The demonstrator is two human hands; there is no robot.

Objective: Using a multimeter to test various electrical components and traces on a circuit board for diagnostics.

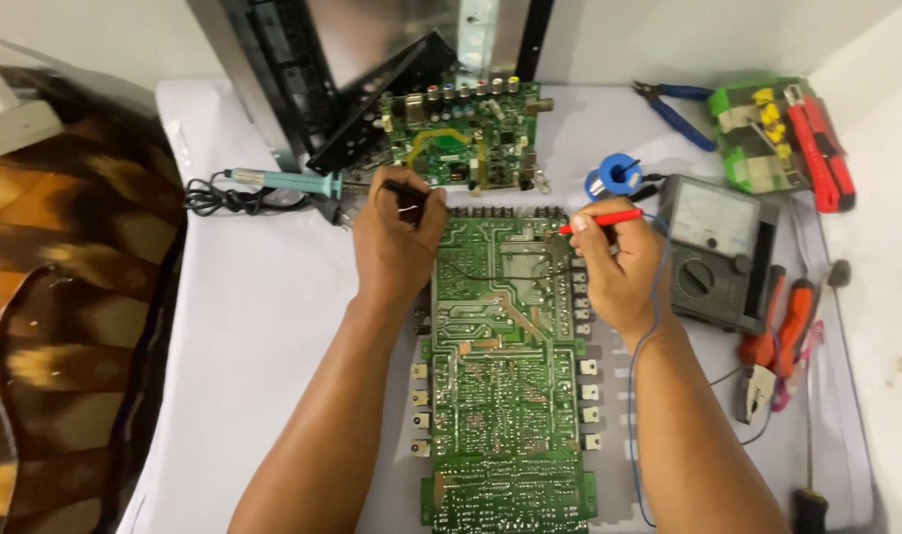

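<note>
A long green circuit board (500, 396) lies solder side up in front of me on a white table (263, 297). My left hand (396, 242) grips a black test probe (406, 190) at the board's upper left corner. My right hand (619, 267) grips a red test probe (604, 221), its tip touching the board's upper right part. A black lead runs across the board between my hands, and a blue lead trails down past my right wrist. An analogue multimeter (718, 252) sits just right of my right hand.
A smaller green board (466, 138) lies at the back under a metal chassis (302, 69). A teal soldering iron (283, 181) lies at left, a solder spool (619, 176) and blue pliers (673, 109) at the back, orange-handled pliers (772, 346) and a screwdriver (810, 494) at right.
</note>
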